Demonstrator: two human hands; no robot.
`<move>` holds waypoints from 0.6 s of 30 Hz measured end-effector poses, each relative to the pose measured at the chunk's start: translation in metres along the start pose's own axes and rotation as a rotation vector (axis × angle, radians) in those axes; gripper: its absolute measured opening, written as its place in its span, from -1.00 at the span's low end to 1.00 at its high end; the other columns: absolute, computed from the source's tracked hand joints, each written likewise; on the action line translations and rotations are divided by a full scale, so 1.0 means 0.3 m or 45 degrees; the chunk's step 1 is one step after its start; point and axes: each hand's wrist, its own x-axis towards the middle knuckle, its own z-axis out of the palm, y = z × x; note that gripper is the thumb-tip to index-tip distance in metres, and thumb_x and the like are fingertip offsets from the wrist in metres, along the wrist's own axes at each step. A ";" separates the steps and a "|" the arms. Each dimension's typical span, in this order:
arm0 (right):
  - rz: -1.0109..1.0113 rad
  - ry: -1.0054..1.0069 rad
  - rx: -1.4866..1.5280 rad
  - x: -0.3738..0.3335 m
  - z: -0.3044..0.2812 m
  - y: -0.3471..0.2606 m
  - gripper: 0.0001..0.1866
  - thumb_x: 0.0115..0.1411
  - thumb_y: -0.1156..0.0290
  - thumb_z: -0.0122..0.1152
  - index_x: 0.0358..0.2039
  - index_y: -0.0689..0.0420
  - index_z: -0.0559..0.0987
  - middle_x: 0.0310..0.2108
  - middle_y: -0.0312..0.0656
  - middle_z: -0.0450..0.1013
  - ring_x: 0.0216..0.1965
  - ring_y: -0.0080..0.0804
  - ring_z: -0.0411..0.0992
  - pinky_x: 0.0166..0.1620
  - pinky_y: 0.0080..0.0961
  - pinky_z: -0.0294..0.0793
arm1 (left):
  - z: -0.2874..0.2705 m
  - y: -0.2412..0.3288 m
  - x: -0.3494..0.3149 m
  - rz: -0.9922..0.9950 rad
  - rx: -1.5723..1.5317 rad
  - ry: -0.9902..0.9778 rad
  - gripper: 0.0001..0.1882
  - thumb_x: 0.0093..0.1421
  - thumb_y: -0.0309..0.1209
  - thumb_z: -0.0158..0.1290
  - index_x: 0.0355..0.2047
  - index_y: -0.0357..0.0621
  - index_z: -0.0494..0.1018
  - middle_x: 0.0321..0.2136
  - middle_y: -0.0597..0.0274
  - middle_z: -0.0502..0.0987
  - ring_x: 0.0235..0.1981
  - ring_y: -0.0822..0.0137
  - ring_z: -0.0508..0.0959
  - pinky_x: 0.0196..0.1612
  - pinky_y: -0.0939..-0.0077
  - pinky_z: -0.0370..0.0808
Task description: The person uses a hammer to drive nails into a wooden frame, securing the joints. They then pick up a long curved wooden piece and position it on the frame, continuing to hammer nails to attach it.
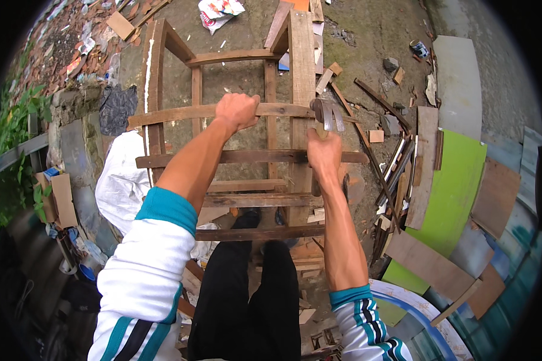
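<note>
In front of me stands a rough wooden frame (302, 78) with two thick side beams and several cross slats. My left hand (237, 111) is closed around the upper wooden slat (180, 114), which lies across both beams. My right hand (324, 150) grips a claw hammer (327, 115) by its handle, close below the head. The hammer's claw is at the right end of that slat, beside the right beam. Nearer to me, a darker slat (265, 156) crosses the frame and passes by my right wrist. Most of the hammer's handle is hidden by my hand.
A white sack (123, 180) lies left of the frame, below a black plastic bag (117, 108). Scrap sticks (397, 168) and a green board (454, 186) are on the right. A round blue-and-white rim (421, 307) curves at lower right. Rubble (72, 45) covers the far left.
</note>
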 end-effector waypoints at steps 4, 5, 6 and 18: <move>-0.305 0.088 0.368 -0.029 -0.105 -0.099 -0.81 0.28 0.37 0.18 -0.33 0.25 0.48 -0.67 -0.28 0.35 -0.71 -0.57 0.30 -0.65 -0.54 0.28 | 0.001 -0.023 -0.021 -0.064 -0.030 -0.023 -0.68 0.09 -0.19 0.18 -0.24 -0.13 0.51 -0.46 -0.06 0.63 -0.35 -0.07 0.65 -0.25 0.08 0.58; -0.328 0.072 0.480 -0.061 -0.141 -0.156 -0.81 0.30 0.38 0.17 -0.39 0.22 0.45 -0.69 -0.30 0.31 -0.72 -0.60 0.27 -0.66 -0.57 0.26 | -0.006 -0.029 -0.015 -0.050 -0.030 -0.005 -0.68 0.09 -0.19 0.19 -0.24 -0.13 0.50 -0.46 -0.05 0.63 -0.35 -0.07 0.65 -0.25 0.08 0.58; -0.350 0.052 0.594 -0.091 -0.174 -0.211 -0.79 0.31 0.39 0.15 -0.45 0.19 0.43 -0.71 -0.33 0.28 -0.74 -0.63 0.25 -0.67 -0.60 0.24 | 0.003 -0.033 -0.023 -0.036 -0.032 0.001 -0.68 0.09 -0.19 0.19 -0.24 -0.14 0.50 -0.46 -0.05 0.63 -0.35 -0.07 0.65 -0.25 0.08 0.58; -0.091 0.106 0.586 -0.038 -0.186 -0.184 -0.79 0.21 0.46 0.14 -0.56 0.13 0.39 -0.75 -0.39 0.21 -0.79 -0.54 0.19 -0.69 -0.48 0.19 | 0.022 -0.047 -0.036 -0.025 -0.006 -0.003 -0.64 0.08 -0.17 0.20 -0.26 -0.19 0.48 -0.47 -0.06 0.63 -0.36 -0.06 0.66 -0.27 0.08 0.58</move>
